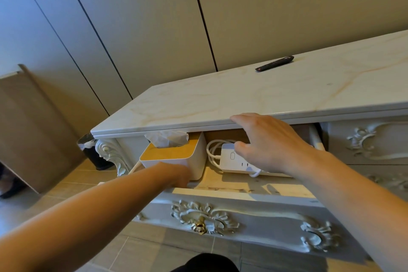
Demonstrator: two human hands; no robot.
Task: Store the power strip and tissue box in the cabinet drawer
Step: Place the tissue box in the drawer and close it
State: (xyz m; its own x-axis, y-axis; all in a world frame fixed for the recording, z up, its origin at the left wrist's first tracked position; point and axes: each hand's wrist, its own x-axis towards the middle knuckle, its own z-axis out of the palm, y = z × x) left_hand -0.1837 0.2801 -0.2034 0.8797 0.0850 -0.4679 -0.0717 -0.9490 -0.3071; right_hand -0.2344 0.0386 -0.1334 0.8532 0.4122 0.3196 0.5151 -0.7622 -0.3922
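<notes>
Bottom centre, drawer (242, 185) pulled open; left hand (176, 174) presses tissue box (174, 154) at centre-left, fingers hidden, grip can't tell; right hand (271, 143) spread loosely on power strip (238, 161) at centre, not clamped; remote (274, 63) on cabinet top (265, 95), upper right.

A white tissue box (176, 157) with a yellow-tan lid, tissue protruding, sits upright beside a white power strip (238, 161) and its coiled cord inside the open cabinet drawer (242, 185).
</notes>
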